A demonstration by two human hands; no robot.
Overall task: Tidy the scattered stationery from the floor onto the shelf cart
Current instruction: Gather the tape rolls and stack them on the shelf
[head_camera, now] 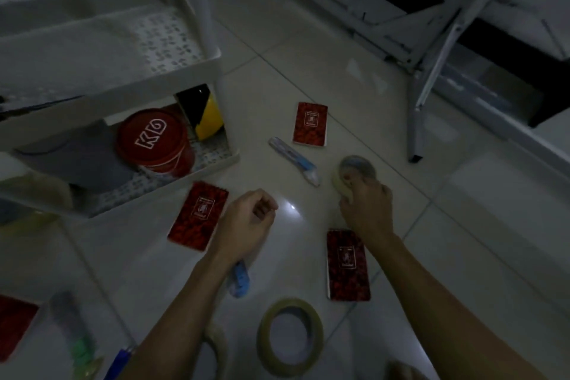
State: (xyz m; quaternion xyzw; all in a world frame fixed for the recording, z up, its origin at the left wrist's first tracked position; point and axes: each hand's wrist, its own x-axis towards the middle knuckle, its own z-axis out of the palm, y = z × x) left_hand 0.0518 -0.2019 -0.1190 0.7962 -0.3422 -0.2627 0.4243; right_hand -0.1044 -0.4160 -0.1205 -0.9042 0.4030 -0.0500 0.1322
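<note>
Stationery lies scattered on the pale tiled floor. My right hand (367, 207) grips a roll of tape (356, 168) standing on edge. My left hand (246, 219) hovers loosely curled above the floor and holds nothing. Red notebooks lie at the far middle (310, 124), beside my left hand (199, 216) and beside my right forearm (348, 265). A blue-and-white cutter (293, 160) lies between them. A second cutter (239, 282) pokes out under my left forearm. A flat tape roll (290, 336) lies near the bottom. The white shelf cart (123, 83) stands at the left.
The cart's lower shelf holds a red tin (154, 142), a grey cloth and a black-and-yellow tape roll (203, 114). A folding metal frame's leg (415, 120) stands at the right. More pens, a tape roll and a red notebook (15, 327) lie at the lower left.
</note>
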